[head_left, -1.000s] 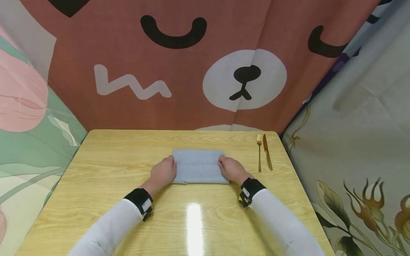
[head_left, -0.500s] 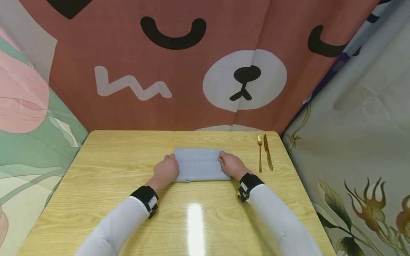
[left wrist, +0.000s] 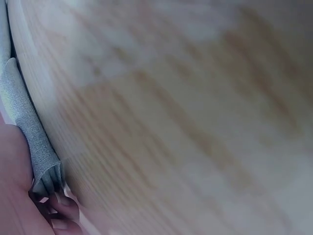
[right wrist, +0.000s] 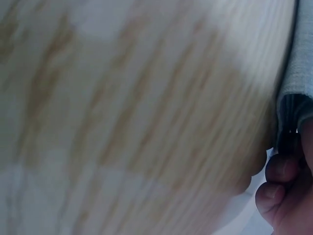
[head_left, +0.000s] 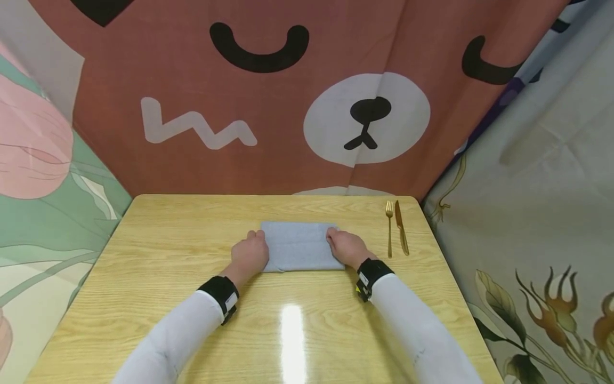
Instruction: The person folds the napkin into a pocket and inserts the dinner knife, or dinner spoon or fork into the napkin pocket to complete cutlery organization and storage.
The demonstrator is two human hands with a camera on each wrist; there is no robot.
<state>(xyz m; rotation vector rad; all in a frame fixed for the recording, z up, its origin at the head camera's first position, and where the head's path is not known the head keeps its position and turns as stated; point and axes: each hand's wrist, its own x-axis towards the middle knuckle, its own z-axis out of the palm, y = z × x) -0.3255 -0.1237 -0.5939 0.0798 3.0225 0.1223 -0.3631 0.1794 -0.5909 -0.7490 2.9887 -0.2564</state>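
A folded blue-grey cloth (head_left: 299, 248) lies as a flat rectangle near the middle of the table. My left hand (head_left: 251, 253) grips its left end, with the fingers curled at the edge. At the opposite end, my right hand (head_left: 348, 248) pinches the cloth with thumb and fingers. In the left wrist view, several layers of the cloth (left wrist: 32, 122) show between thumb and curled fingers. The right wrist view has the layered cloth edge (right wrist: 297, 73) running into the grip of the right hand (right wrist: 288, 196).
A gold fork (head_left: 389, 229) and a gold knife (head_left: 402, 229) lie side by side at the right back of the wooden table (head_left: 182, 234). A bear-print curtain (head_left: 268, 170) hangs behind the table's far edge; patterned fabric hangs on both sides.
The cloth and both hands have shifted slightly away from me over the last second, the left hand also a little to the right. Both hands keep their hold.
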